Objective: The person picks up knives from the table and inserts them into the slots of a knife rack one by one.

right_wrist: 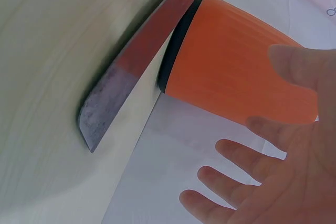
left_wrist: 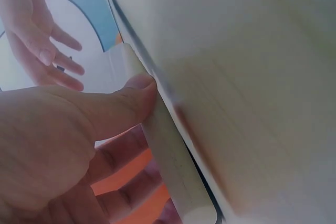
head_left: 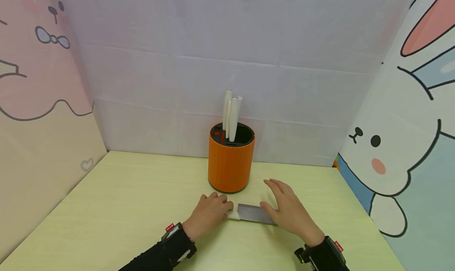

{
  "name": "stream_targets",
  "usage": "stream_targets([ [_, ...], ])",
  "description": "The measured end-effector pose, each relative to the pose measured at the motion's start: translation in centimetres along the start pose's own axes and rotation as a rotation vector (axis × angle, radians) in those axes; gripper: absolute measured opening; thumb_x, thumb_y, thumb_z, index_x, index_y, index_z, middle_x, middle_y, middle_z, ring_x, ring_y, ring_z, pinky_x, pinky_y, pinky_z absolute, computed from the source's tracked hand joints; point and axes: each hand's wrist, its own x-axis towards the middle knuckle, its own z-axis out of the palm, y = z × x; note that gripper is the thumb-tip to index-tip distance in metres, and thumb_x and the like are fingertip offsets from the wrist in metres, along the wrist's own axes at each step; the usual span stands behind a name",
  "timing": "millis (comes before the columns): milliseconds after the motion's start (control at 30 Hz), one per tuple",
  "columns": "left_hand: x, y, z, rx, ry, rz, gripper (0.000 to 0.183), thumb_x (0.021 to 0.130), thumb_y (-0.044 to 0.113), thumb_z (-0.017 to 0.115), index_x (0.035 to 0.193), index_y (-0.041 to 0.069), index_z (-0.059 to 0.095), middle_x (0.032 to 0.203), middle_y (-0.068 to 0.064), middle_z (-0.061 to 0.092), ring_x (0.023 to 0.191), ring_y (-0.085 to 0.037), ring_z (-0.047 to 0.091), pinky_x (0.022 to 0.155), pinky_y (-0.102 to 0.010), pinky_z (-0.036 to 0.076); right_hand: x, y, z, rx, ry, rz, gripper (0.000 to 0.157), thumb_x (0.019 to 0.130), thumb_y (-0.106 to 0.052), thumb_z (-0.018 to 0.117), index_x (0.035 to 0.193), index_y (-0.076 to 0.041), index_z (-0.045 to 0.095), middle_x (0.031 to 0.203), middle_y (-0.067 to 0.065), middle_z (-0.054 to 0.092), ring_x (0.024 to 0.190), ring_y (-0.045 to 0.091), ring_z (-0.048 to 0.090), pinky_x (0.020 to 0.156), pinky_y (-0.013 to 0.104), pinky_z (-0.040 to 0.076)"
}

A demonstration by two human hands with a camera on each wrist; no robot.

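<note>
A kitchen knife [head_left: 251, 213] with a white handle and a broad grey blade lies low at the tabletop, its blade towards the right. My left hand [head_left: 210, 211] grips the handle [left_wrist: 176, 166], thumb on one side and fingers on the other. My right hand [head_left: 292, 212] hovers beside the far end of the blade [right_wrist: 131, 66], fingers spread and holding nothing. In the head view it covers the blade's tip, which the right wrist view shows. Behind both hands stands an orange knife block [head_left: 231, 166], round with a black top, several white handles [head_left: 232, 119] rising from it.
The pale wooden table [head_left: 142, 200] extends around the hands. A white sheet [head_left: 177, 85] hangs behind it. Panels with cartoon animals flank the table, a pink one [head_left: 46, 77] on the left and a rabbit one [head_left: 401, 152] on the right.
</note>
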Motion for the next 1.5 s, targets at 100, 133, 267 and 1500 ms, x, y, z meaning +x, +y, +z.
stream_targets([
  [100, 0.0, 0.0, 0.0, -0.005, -0.002, 0.004, 0.02, 0.084, 0.032, 0.073, 0.102, 0.028, 0.066, 0.093, 0.007, 0.059, 0.078, -0.018, 0.049, 0.064, -0.037, 0.045, 0.0, 0.0, 0.1, -0.005, -0.005, 0.004, 0.063, 0.091, -0.038, 0.065, 0.143, -0.012, 0.041, 0.142, 0.012, 0.039, 0.13, 0.028, 0.034, 0.1, 0.052, 0.038],
  [133, 0.0, 0.0, -0.1, -0.007, -0.003, 0.004, 0.02, 0.084, 0.032, 0.073, 0.102, 0.028, 0.067, 0.093, 0.007, 0.059, 0.078, -0.017, 0.049, 0.064, -0.038, 0.046, 0.0, 0.0, 0.1, -0.007, -0.007, 0.006, 0.063, 0.091, -0.038, 0.065, 0.143, -0.012, 0.041, 0.142, 0.012, 0.039, 0.13, 0.028, 0.034, 0.1, 0.052, 0.038],
  [267, 0.0, 0.0, 0.0, -0.011, -0.013, -0.001, 0.02, 0.084, 0.032, 0.073, 0.102, 0.028, 0.067, 0.093, 0.007, 0.06, 0.078, -0.017, 0.049, 0.064, -0.037, 0.045, 0.0, -0.1, 0.2, -0.005, -0.008, 0.008, 0.063, 0.091, -0.038, 0.065, 0.142, -0.011, 0.041, 0.142, 0.013, 0.04, 0.129, 0.028, 0.034, 0.101, 0.052, 0.038],
  [1500, -0.4, -2.5, -1.0, -0.298, 0.135, -0.05, 0.033, 0.091, 0.038, 0.065, 0.12, 0.023, 0.062, 0.112, 0.006, 0.06, 0.1, -0.018, 0.055, 0.081, -0.041, 0.05, 0.2, -0.3, 0.7, 0.04, -0.052, -0.03, 0.055, 0.09, -0.034, 0.068, 0.137, -0.015, 0.048, 0.135, 0.004, 0.047, 0.124, 0.023, 0.041, 0.098, 0.047, 0.042],
])
